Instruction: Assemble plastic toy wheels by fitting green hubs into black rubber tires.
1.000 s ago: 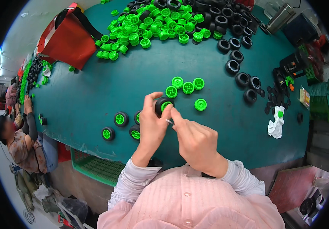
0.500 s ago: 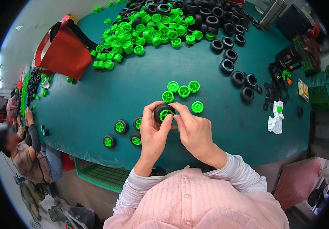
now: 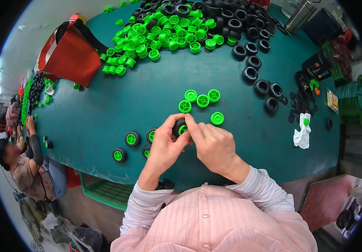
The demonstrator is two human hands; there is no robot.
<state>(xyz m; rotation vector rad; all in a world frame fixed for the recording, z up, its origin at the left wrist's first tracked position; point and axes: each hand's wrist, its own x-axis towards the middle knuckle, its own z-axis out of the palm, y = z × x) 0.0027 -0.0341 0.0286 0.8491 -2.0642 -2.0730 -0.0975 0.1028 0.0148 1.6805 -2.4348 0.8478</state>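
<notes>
My left hand (image 3: 164, 145) is closed on a small toy wheel (image 3: 182, 130), a black tire around a green spoked hub, held above the table. The fingers of my right hand (image 3: 214, 147) press on the same wheel from its right side and hide part of it. Just beyond my hands lie several loose green hubs (image 3: 202, 101), with a single green hub (image 3: 217, 118) to the right of them. To the left of my left hand are several wheels with tires on, such as one wheel (image 3: 132, 138) lying face up.
A heap of green hubs (image 3: 153, 55) and black tires (image 3: 234, 24) covers the far side of the green table (image 3: 139, 96). Loose tires (image 3: 250, 74) trail down the right, near a white paper (image 3: 301, 136). A red bag (image 3: 69, 56) stands far left. Another person (image 3: 30, 172) sits at the left.
My hands have shifted slightly, and the wheel between them has turned so less of its green hub shows. My right fingers have moved up onto its upper right edge.
</notes>
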